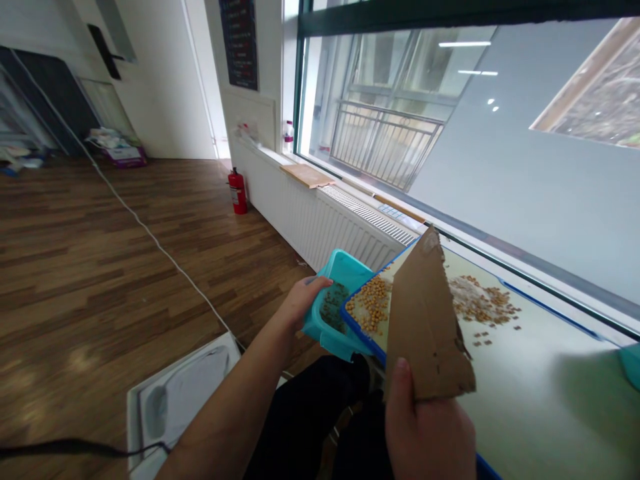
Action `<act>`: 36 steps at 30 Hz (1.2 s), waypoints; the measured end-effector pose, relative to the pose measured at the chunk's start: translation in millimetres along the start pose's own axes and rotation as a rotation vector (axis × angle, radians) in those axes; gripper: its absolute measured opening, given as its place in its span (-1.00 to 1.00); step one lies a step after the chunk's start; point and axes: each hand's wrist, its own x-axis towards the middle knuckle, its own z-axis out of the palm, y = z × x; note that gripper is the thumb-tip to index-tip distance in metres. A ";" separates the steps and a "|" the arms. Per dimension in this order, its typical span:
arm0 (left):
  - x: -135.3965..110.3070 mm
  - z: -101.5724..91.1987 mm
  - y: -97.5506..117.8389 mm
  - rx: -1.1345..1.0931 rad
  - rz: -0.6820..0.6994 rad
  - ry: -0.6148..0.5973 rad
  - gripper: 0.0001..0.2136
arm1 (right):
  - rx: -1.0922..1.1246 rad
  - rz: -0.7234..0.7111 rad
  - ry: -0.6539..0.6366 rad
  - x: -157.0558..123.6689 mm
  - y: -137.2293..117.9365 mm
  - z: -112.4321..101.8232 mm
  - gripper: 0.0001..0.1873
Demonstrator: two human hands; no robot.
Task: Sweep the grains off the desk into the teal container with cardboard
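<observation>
My left hand (303, 300) grips the rim of a turquoise plastic container (345, 267), tilted under the table's left edge. Dark greenish bits lie on the container's bottom. A bent piece of brown cardboard (425, 320) stands on the tabletop, and my right hand (425, 427) is closed on its near end. Left of the cardboard, a pile of yellowish beans (373, 303) reaches the table's blue edge, beside the container. On the cardboard's other side lies a second heap of beans (480, 300) with whitish fluff, and several small brown pieces near it.
The pale table (540, 400) with blue edging stands against a white radiator (320, 220) below the window. A wooden board (307, 175) lies on the sill. A red fire extinguisher (237, 191), a white cable (160, 243) and a white tray-like object (185, 393) are on the floor.
</observation>
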 end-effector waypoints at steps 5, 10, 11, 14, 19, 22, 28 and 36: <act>3.0 -1.5 -1.7 0.030 0.013 0.001 -0.72 | 0.012 0.006 -0.024 4.0 -4.5 2.3 -0.39; 2.4 2.0 3.4 0.063 0.002 0.023 -0.72 | 0.022 -0.016 -0.010 7.7 -9.8 2.5 -0.39; 1.7 3.0 4.9 0.066 0.007 0.026 -0.73 | 0.017 -0.023 -0.008 7.6 -10.6 2.6 -0.39; 0.1 5.1 8.5 0.084 0.007 0.046 -0.76 | 0.006 -0.036 -0.006 5.7 -12.7 3.8 -0.38; -0.2 6.3 10.1 0.093 0.000 0.049 -0.75 | 0.056 -0.035 -0.018 3.0 -16.8 7.5 -0.39; -1.3 7.9 11.3 0.051 -0.025 0.046 -0.78 | 0.084 -0.007 -0.041 4.2 -21.8 8.8 -0.40; -4.1 9.4 13.3 0.039 -0.018 0.073 -0.83 | 0.137 0.032 -0.086 7.4 -34.3 9.5 -0.44; -0.8 7.3 8.0 0.050 -0.017 0.065 -0.75 | 0.054 0.024 -0.028 7.0 -27.5 5.3 -0.33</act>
